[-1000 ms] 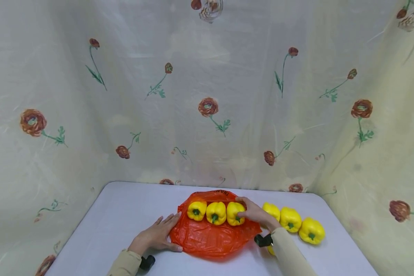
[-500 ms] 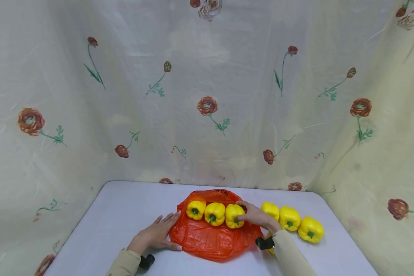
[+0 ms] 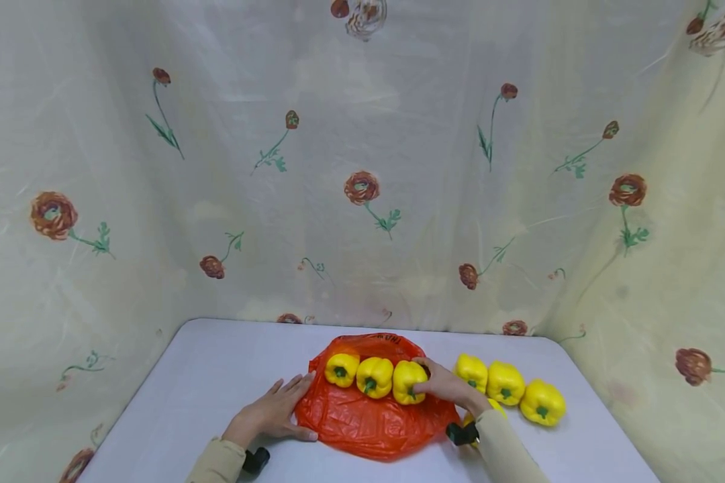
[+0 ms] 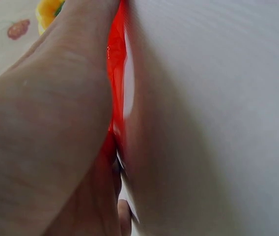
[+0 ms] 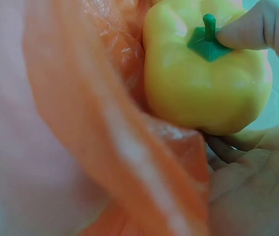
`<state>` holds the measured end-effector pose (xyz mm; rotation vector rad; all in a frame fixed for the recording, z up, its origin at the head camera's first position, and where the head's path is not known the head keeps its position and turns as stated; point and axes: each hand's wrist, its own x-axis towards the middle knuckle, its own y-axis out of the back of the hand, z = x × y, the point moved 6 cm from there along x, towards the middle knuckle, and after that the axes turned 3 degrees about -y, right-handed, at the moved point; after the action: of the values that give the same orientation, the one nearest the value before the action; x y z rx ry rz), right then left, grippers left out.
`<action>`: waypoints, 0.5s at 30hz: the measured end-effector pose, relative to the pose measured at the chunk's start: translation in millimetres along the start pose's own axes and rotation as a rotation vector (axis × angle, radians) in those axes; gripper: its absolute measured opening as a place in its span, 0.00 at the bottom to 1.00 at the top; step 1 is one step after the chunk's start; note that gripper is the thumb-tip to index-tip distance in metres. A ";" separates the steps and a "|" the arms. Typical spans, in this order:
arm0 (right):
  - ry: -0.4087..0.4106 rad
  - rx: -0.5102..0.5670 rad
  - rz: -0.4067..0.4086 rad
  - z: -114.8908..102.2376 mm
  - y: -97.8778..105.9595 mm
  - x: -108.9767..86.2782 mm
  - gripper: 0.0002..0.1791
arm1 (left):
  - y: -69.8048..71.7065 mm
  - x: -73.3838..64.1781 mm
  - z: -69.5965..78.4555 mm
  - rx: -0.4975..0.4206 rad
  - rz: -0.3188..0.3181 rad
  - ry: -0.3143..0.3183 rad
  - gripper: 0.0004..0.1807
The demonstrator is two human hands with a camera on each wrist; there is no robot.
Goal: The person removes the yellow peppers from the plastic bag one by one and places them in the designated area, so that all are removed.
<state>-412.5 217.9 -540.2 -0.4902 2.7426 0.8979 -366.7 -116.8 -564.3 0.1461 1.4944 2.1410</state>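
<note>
A red plastic bag [image 3: 368, 429] lies flattened on the table, with three yellow bell peppers in a row on it: a left pepper [image 3: 341, 370], a middle pepper [image 3: 374, 377] and a right pepper [image 3: 408, 382]. My right hand [image 3: 450, 386] grips the right pepper; in the right wrist view the thumb presses beside the green stem of this bell pepper [image 5: 203, 88] and the fingers curl underneath. The left hand [image 3: 272, 412] lies flat with spread fingers at the bag's left edge. In the left wrist view a strip of red bag [image 4: 116, 59] shows beside that hand.
Right of the bag sit more yellow peppers: a row with one pepper [image 3: 505, 384] in its middle and another pepper [image 3: 542, 402] at its right end, plus one partly hidden behind the right wrist. A flowered curtain [image 3: 362, 268] hangs behind the white table [image 3: 217, 362].
The right hand has drawn the right pepper slightly toward the near side of the bag. The middle pepper has shifted slightly with it. My left hand stays in place.
</note>
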 end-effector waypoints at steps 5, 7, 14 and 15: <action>-0.014 0.002 0.007 1.2 -0.1 -0.1 0.45 | 0.0 1.0 -1.0 -0.022 -0.007 0.010 0.65; -0.003 -0.004 0.016 1.0 0.0 -1.3 0.44 | -0.4 1.3 -1.4 -0.034 -0.008 0.009 0.65; 0.034 -0.003 0.059 -3.9 0.6 -7.3 0.42 | -2.0 1.9 -3.1 -0.027 -0.009 0.009 0.65; 0.035 0.000 0.069 -5.1 1.2 -8.5 0.42 | -1.6 1.7 -3.2 -0.025 -0.008 0.010 0.66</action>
<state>-405.7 217.8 -533.0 -0.4175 2.8071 0.9138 -368.8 -118.2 -567.3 0.1211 1.4710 2.1561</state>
